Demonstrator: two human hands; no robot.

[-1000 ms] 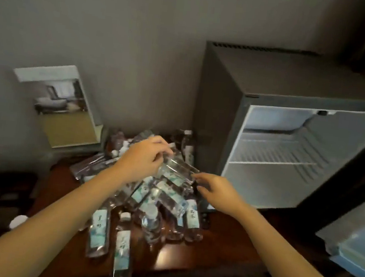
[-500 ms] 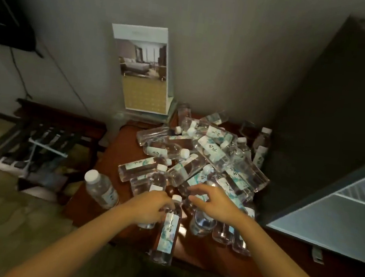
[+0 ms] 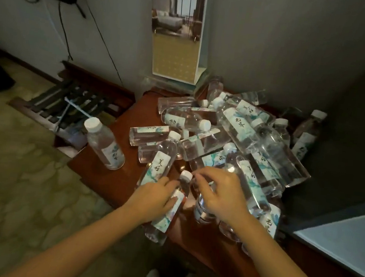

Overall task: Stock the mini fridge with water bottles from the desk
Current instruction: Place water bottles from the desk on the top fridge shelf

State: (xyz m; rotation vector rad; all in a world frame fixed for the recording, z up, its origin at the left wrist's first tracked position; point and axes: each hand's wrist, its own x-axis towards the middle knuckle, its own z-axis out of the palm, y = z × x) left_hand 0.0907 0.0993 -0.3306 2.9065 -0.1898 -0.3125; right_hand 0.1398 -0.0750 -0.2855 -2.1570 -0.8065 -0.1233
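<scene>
Several clear water bottles (image 3: 234,130) with white caps and teal labels lie heaped on the dark red wooden desk (image 3: 112,182). My left hand (image 3: 154,197) is closed around one bottle (image 3: 166,216) that lies at the desk's front edge, cap pointing away from me. My right hand (image 3: 220,195) hovers over the pile beside it, fingers apart, fingertips close to that bottle's cap. The mini fridge (image 3: 345,157) stands at the right, dark side toward me, with a strip of its pale open interior (image 3: 342,241) showing at the lower right.
One bottle (image 3: 105,145) stands upright alone on the desk's left corner. A standing picture card (image 3: 177,35) leans on the wall behind the pile. A slatted luggage rack (image 3: 72,103) sits to the left of the desk, and patterned carpet (image 3: 12,187) covers the floor.
My view has swung left and down, away from the open fridge toward the desk. My left hand let go of a bottle held high and now grips one at the front edge.
</scene>
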